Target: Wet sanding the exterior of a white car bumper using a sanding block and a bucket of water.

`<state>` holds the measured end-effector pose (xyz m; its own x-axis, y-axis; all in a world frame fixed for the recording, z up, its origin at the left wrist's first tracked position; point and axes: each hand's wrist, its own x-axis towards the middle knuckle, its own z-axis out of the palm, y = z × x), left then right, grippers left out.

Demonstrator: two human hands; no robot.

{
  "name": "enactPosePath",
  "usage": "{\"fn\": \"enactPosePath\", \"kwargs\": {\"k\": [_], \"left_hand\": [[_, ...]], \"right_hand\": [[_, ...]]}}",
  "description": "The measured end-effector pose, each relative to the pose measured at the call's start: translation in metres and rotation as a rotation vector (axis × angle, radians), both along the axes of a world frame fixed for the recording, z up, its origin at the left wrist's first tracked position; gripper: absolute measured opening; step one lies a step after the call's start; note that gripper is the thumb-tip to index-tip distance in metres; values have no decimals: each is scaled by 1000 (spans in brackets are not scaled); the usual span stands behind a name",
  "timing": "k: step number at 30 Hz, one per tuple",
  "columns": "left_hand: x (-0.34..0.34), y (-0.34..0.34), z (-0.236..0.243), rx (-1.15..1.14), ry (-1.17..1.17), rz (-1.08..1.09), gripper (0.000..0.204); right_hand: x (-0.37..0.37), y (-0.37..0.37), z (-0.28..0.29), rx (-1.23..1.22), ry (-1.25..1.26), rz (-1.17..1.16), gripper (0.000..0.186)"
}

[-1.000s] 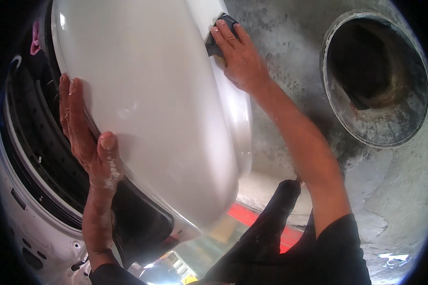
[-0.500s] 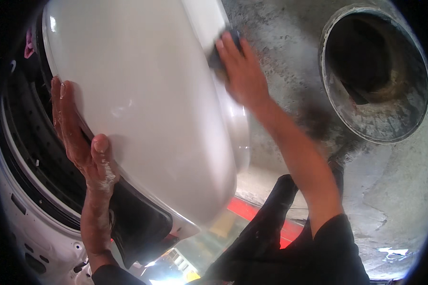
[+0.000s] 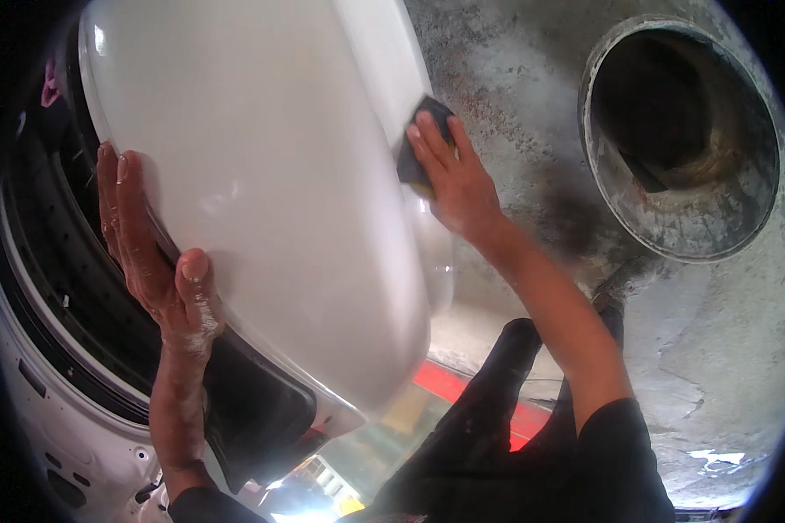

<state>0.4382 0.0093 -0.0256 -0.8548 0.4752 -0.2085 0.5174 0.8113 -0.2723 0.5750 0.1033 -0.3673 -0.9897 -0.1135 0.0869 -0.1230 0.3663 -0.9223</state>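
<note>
A large glossy white car body panel (image 3: 253,174) fills the middle of the view. My left hand (image 3: 153,266) rests on its left edge, fingers stretched out along the rim and thumb over the surface. Whitish residue coats that thumb and wrist. At the panel's right side, my right hand (image 3: 458,183) presses a dark sheet that looks like sandpaper (image 3: 410,161) against the lower step of the white surface. Something yellowish shows beneath the sheet, partly covered by the fingers.
A wide round metal container (image 3: 724,213) with a dark inside stands on the stained concrete floor (image 3: 515,113) at right. Left of the panel is an open car body (image 3: 70,322) with dark trim. A red strip (image 3: 445,381) lies near my legs.
My right hand has slid toward me along the panel's right side, carrying the dark sheet with it. The left hand stays on the edge, nearly unmoved.
</note>
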Motion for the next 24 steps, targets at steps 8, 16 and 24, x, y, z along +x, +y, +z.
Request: {"fn": "enactPosePath", "kwargs": {"k": [8,16,24], "left_hand": [[3,6,-19,107,-12,54,89],[0,9,-3,-2,3,20,95],[2,8,-8,60,-8,41,95]], "right_hand": [[-136,14,-28,-110,144,-168,66],[-13,8,-11,-46,13,-2,66],[-135,9,-21,-88,123,-201,65]]}}
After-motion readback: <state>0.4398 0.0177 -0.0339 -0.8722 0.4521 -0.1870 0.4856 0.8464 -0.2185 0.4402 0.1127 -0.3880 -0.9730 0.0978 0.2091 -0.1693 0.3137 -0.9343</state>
